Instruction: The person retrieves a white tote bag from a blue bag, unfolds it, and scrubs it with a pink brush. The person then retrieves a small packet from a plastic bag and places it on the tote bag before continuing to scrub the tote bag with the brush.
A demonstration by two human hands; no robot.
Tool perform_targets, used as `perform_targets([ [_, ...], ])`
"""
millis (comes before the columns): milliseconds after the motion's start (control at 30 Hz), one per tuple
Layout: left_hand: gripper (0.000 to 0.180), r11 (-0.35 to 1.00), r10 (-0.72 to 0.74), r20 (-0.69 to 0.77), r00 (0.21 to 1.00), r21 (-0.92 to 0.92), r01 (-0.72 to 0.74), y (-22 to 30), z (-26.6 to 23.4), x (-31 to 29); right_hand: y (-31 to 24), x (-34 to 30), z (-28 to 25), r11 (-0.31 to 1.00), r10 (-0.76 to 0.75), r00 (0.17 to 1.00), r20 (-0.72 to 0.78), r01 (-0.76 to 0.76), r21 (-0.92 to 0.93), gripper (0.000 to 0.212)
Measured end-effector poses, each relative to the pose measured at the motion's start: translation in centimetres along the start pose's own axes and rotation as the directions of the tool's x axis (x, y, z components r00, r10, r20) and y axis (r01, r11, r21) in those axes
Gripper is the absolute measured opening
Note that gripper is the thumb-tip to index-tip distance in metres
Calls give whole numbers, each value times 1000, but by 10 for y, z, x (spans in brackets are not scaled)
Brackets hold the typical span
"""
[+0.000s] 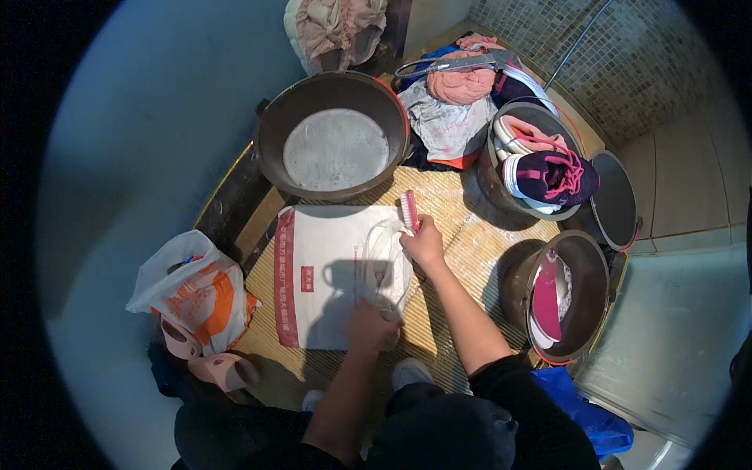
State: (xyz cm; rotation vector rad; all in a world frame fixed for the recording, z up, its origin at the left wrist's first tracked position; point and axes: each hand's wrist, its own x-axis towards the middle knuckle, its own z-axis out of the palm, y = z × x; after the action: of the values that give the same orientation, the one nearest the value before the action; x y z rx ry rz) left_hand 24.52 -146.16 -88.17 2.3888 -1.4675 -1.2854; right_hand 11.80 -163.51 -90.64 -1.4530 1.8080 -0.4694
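A white sheet (337, 227) with a red band down its left side lies flat on the ridged mat in front of me. On its right part is a crumpled white fabric item (389, 262), whose exact kind I cannot make out. My right hand (425, 241) is closed around a scrub brush (409, 210) with a pink back and white bristles, at the item's upper end. My left hand (373, 326), shadowed and slightly blurred, is closed at the item's lower end; its fingertips are hard to see.
A dark bucket (266, 149) of cloudy water stands far left. At right, one bucket (501, 184) holds shoes and another (513, 286) holds pink and white pieces. Laundry (446, 117) is heaped behind. A plastic bag (196, 290) and pink slippers (223, 370) lie left.
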Motion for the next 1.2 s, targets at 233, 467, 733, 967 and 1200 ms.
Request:
perform_targets([
  [233,42,917,315,584,748,-390,-82,26,-30,10,-30,-48,-85,745,291,933,-211,-83,662,8],
  [467,47,512,543,555,630,-814,275,54,-98,-2,-114,-94,-173,603,37,865,-501,380,701,19],
  [733,40,824,66,-19,998,-563,-65,-30,-76,57,-72,-37,-73,921,-358,906,-224,382,73,64],
  [967,44,957,234,-702,672,289,-30,14,-27,12,28,-121,9,834,-321,922,218,384,-396,44],
  [1200,37,971,-59,-507,860,171,168,-22,-30,33,-8,-2,-5,716,-191,975,113,217,-664,35],
])
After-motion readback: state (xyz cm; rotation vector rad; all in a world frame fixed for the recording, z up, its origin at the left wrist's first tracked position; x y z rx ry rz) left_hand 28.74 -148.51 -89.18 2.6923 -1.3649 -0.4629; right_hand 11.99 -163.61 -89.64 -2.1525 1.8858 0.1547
